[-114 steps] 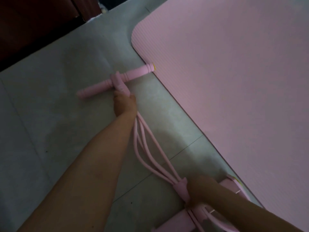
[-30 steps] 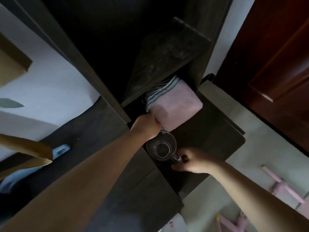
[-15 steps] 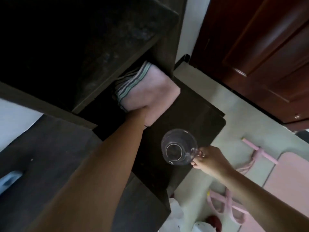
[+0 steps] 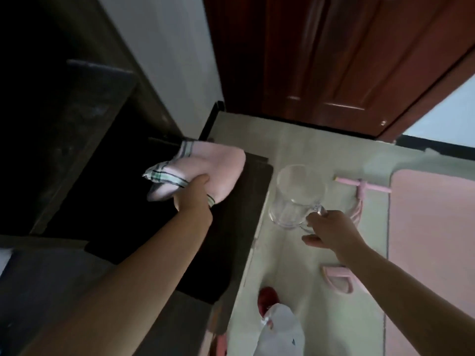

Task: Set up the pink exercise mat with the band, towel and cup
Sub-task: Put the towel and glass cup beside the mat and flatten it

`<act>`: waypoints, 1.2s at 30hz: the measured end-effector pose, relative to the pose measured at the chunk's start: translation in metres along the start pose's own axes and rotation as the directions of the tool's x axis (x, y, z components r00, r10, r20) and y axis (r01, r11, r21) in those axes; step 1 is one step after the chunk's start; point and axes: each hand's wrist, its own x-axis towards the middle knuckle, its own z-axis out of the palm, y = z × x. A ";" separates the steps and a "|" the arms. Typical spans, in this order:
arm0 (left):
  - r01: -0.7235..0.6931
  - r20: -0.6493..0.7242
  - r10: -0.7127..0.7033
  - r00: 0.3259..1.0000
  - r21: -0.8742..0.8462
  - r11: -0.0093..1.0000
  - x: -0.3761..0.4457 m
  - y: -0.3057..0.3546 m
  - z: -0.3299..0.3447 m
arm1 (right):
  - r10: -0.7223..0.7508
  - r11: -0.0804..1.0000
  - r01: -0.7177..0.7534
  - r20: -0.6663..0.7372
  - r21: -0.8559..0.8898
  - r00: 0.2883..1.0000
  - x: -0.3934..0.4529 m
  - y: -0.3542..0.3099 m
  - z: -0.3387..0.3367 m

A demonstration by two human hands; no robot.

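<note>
My left hand grips a folded pink towel with striped edges, held above the dark cabinet top. A clear glass cup hangs by its handle from my right hand, over the pale floor. The pink band lies on the floor with its handle bar beside the pink exercise mat at the right. One pink foot pedal of the band shows under my right forearm.
A dark cabinet with a shelf fills the left. A dark red wooden door stands at the back. A red object and a white plastic bag lie on the floor by the cabinet's edge.
My left hand has pulled the towel out from under the shelf and lifted it. My right hand has carried the cup rightward off the cabinet over the floor. The view has swung toward the mat.
</note>
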 end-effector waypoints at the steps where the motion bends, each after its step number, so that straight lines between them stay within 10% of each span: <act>1: -0.042 0.045 0.041 0.998 0.032 0.999 -0.018 -0.002 0.009 | 0.014 0.999 -0.014 0.000 0.030 1.000 -0.005 0.005 -0.011; 15: -0.344 0.637 0.061 0.769 0.331 0.878 -0.343 -0.184 0.136 | 0.283 0.826 -0.013 -0.393 0.564 0.875 -0.174 0.222 -0.237; 23: -0.639 0.882 -0.143 0.449 0.429 0.639 -0.528 -0.345 0.120 | 0.632 0.494 0.112 -0.444 0.862 0.635 -0.303 0.393 -0.292; 36: -0.963 0.715 -0.698 -0.040 0.158 0.217 -0.678 -0.578 -0.048 | 0.965 -0.073 0.520 -0.071 0.851 0.251 -0.452 0.600 -0.176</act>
